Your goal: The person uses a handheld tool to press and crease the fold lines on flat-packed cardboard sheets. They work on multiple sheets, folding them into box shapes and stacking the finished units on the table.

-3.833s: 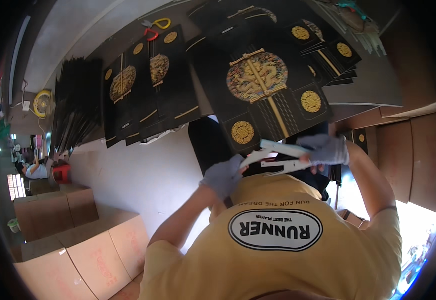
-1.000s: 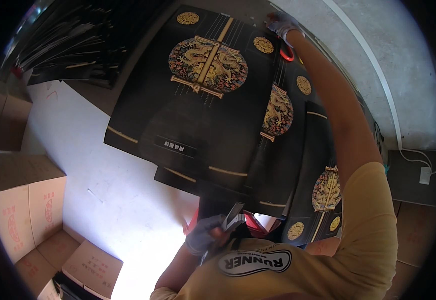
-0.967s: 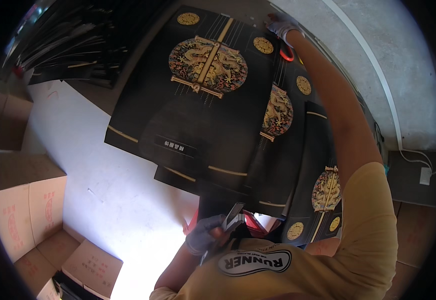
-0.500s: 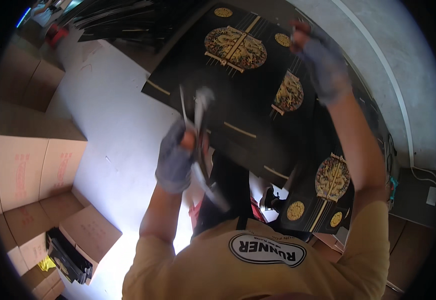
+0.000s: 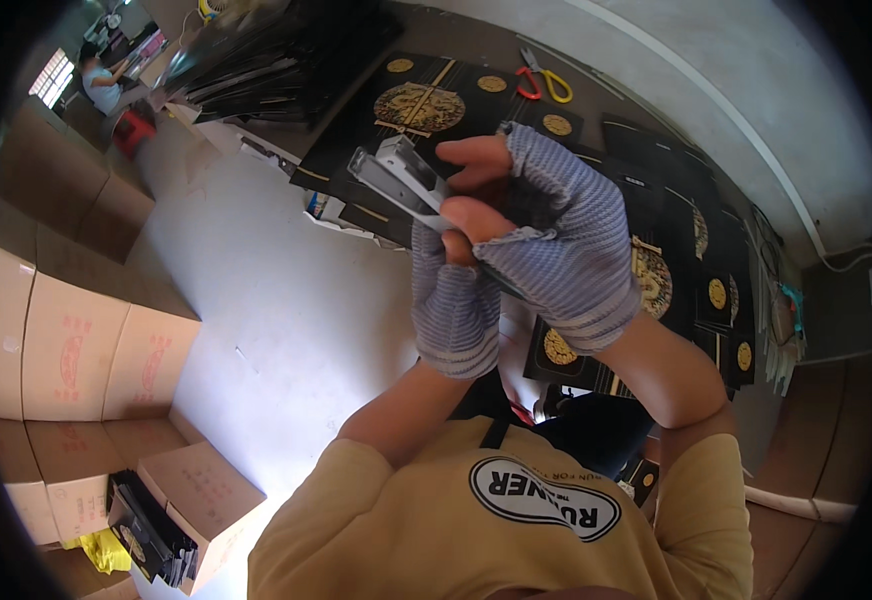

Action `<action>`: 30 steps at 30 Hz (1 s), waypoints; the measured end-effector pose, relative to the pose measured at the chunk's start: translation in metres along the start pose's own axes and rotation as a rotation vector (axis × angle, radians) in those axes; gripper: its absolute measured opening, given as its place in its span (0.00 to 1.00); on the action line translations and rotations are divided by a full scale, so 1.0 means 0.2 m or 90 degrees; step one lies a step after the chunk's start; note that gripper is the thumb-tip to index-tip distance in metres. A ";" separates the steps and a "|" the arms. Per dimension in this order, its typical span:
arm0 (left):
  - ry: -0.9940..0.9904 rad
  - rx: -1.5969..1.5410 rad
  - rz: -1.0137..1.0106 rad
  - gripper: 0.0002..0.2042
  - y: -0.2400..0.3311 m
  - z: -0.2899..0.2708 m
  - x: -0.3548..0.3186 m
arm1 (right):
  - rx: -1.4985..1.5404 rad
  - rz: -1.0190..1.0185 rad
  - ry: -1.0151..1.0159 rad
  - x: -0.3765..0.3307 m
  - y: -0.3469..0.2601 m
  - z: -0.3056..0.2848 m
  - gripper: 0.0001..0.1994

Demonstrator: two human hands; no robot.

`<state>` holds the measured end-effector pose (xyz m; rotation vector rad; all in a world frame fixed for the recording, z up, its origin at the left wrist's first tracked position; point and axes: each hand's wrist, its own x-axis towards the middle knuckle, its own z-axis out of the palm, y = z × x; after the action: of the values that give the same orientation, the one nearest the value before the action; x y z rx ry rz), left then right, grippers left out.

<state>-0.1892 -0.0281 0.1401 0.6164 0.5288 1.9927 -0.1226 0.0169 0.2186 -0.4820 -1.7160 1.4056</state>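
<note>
A metal stapler [image 5: 398,185] is held up over the near edge of the table, with its two long silver arms spread apart. My left hand [image 5: 456,315], in a grey-blue striped fingerless glove, is closed round its lower part, partly hidden behind the right. From the right, my right hand [image 5: 576,235], gloved alike, reaches over it; its thumb rests against the metal and its other fingers curl nearby. Beneath and beyond the hands lie black printed card sheets [image 5: 356,140] with gold round emblems.
Scissors [image 5: 544,84] with one red and one yellow handle lie at the table's back edge. A pile of black sheets [image 5: 276,70] stands far left. Cardboard boxes [image 5: 76,350] line the left side; an open box [image 5: 206,480] holds black folded pieces. Far off sits another person [image 5: 101,85].
My right hand has come down from the back of the table to the stapler. The stapler has been raised and turned, and the scissors now show on the table. The view has shifted.
</note>
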 end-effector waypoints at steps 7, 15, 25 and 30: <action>-0.099 -0.107 0.031 0.23 -0.04 0.04 -0.13 | -0.035 -0.060 0.046 -0.17 -0.10 -0.01 0.15; -0.078 -0.102 0.016 0.25 0.00 0.05 -0.25 | 0.009 -0.032 0.063 -0.24 -0.15 0.02 0.15; -0.047 -0.089 0.022 0.25 0.00 -0.01 -0.25 | -0.033 -0.005 0.042 -0.22 -0.13 0.05 0.13; -0.061 -0.144 0.023 0.21 -0.02 -0.02 -0.23 | -0.282 -0.135 0.019 -0.19 -0.06 0.04 0.15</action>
<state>-0.1702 -0.0678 0.1248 0.5804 0.2311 2.0096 -0.1056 -0.0195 0.2167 -0.5366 -1.9941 0.8636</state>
